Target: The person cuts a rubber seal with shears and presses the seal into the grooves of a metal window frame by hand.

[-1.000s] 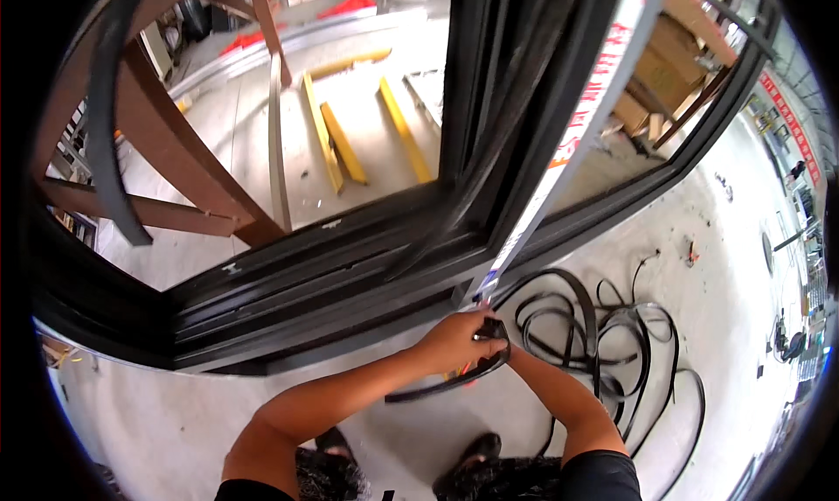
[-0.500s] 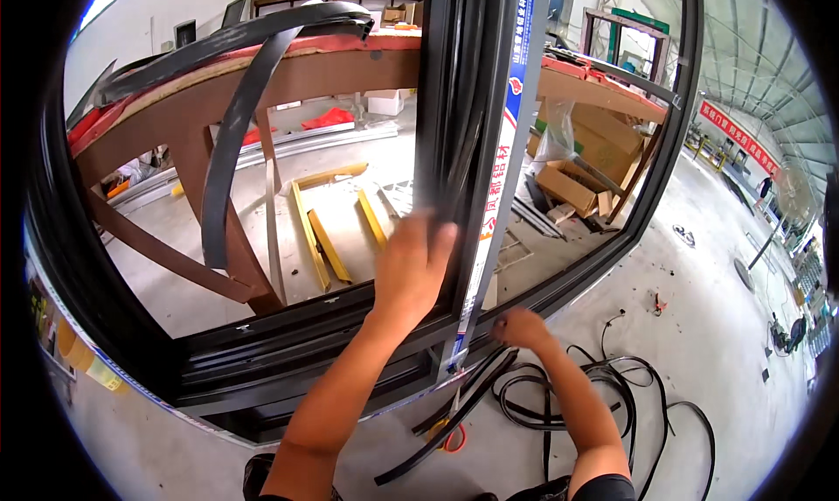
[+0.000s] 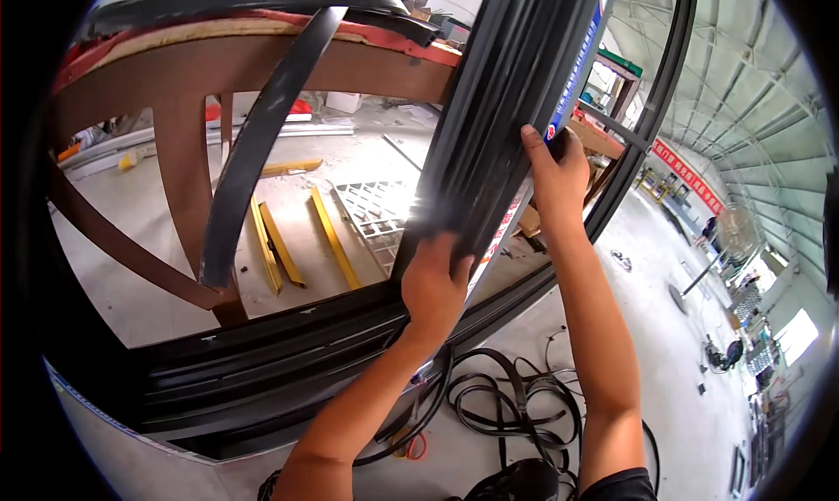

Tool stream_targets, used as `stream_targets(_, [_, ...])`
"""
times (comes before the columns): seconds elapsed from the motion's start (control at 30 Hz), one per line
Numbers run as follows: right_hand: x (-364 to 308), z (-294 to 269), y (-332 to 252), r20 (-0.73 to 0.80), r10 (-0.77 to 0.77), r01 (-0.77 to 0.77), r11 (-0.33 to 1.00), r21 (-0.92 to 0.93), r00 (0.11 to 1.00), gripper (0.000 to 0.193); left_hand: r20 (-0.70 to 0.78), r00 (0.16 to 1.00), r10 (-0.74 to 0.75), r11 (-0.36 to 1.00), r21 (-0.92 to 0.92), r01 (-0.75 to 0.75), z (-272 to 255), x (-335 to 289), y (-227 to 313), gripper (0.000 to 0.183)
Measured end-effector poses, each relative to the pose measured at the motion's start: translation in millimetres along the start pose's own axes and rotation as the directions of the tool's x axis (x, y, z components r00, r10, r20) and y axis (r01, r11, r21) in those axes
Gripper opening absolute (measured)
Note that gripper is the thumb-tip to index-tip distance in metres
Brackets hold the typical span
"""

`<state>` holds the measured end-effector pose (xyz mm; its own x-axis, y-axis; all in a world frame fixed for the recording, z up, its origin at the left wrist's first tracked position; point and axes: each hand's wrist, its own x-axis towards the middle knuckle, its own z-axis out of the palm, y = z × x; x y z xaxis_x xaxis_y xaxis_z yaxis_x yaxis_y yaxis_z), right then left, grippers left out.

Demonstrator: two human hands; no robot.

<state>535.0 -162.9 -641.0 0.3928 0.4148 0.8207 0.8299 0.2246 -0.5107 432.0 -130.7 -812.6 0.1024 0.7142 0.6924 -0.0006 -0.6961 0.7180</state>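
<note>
Our right grip (image 3: pixel 561 171) clasps a black, grooved post (image 3: pixel 496 121); below that grip, we cannot tell if our left grip (image 3: pixel 433 284) closes.

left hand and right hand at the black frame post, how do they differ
Height: the left hand is near the lower end of the black frame post; the right hand is higher up.
Position: the left hand is in front of the post, its contact too blurred to confirm; the right hand clasps the post's right edge.
Sharpness: the left hand is partly blurred; the right hand looks clearer.
Both are bare.
</note>
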Motion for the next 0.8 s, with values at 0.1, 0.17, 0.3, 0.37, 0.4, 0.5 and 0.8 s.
stream_targets(0.1, [0, 12, -1, -0.099, 0.023, -0.038, 0.987, -0.155, 0.995, 0.041, 0.041, 0.999, -0.034, 0.999, 0.028, 0.033, -1, 2, 1, 0.035])
stream_targets(0.17, [-2, 15, -4, -0.141, 0.043, -0.057, 0.993, -0.102, 0.989, 0.039, 0.033, 0.999, -0.014, 1.000, 0.005, 0.014, -1, 1, -1, 0.036])
stream_targets(0.3, [-3, 21, 1, -0.191, -0.037, 0.008, 0.988, -0.151, 0.981, 0.041, 0.030, 0.999, 0.013, 1.000, 0.003, -0.013, -1, 2, 0, 0.036])
stream_targets(0.37, [-2, 22, 9, -0.200, -0.071, 0.036, 0.984, -0.172, 0.977, 0.041, 0.056, 0.998, -0.014, 1.000, 0.012, 0.013, 0, -2, 1, 0.036])
stream_targets(0.4, [0, 22, 10, -0.212, -0.108, 0.070, 0.981, -0.179, 0.971, 0.041, 0.028, 1.000, 0.005, 1.000, 0.013, -0.005, 2, 0, 0, 0.037])
stream_targets(0.5, [-3, 24, -2, -0.159, -0.009, -0.019, 0.985, -0.172, 0.987, 0.046, 0.033, 0.999, -0.002, 1.000, 0.021, 0.001, -2, -1, -2, 0.038])
stream_targets(0.8, [-14, 18, -6, -0.117, 0.075, -0.110, 0.937, -0.330, 0.990, 0.058, 0.003, 0.996, 0.085, 0.993, -0.084, -0.085, 1, -11, -13, 0.039])
